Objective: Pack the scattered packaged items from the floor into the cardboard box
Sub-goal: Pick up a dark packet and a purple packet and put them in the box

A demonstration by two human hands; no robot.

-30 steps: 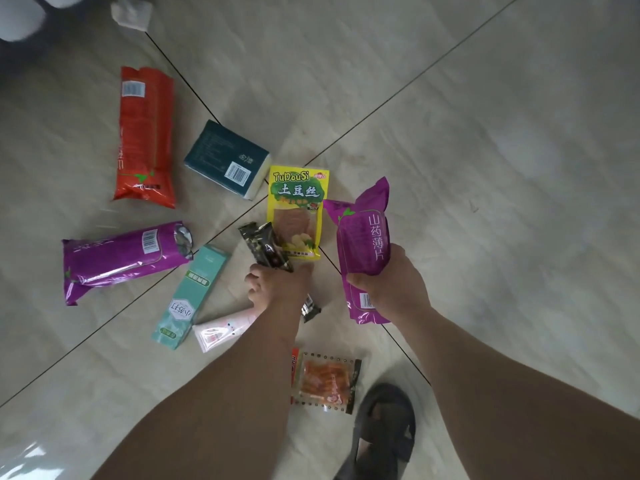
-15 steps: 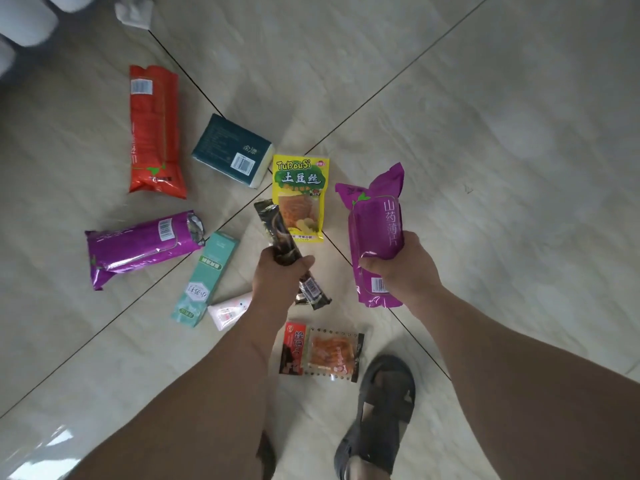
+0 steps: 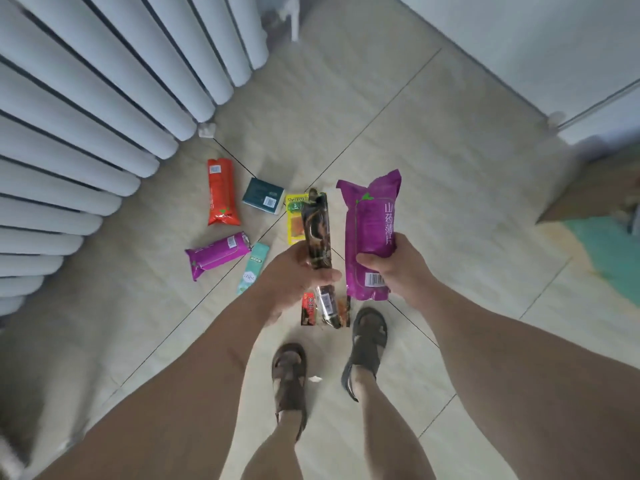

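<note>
My left hand point(image 3: 298, 271) grips a long dark snack packet point(image 3: 317, 233) upright, well above the floor. My right hand point(image 3: 398, 268) grips a purple snack bag point(image 3: 372, 230) beside it. On the tiles below lie an orange bag point(image 3: 221, 192), a dark teal box point(image 3: 263, 196), a yellow packet point(image 3: 295, 216) partly hidden by the dark packet, a second purple bag point(image 3: 218, 255), a mint green box point(image 3: 254, 268) and a red-orange packet point(image 3: 310, 308). A brown cardboard box point(image 3: 588, 192) shows blurred at the right edge.
A white radiator point(image 3: 104, 98) fills the upper left. My two sandalled feet point(image 3: 291, 368) stand just below the packets. A white wall or cabinet point(image 3: 536, 46) runs along the upper right. A teal mat point(image 3: 609, 258) lies under the box area.
The view has risen far from the floor. Both hands lifted with their packets. The radiator, both feet and the cardboard box came into view.
</note>
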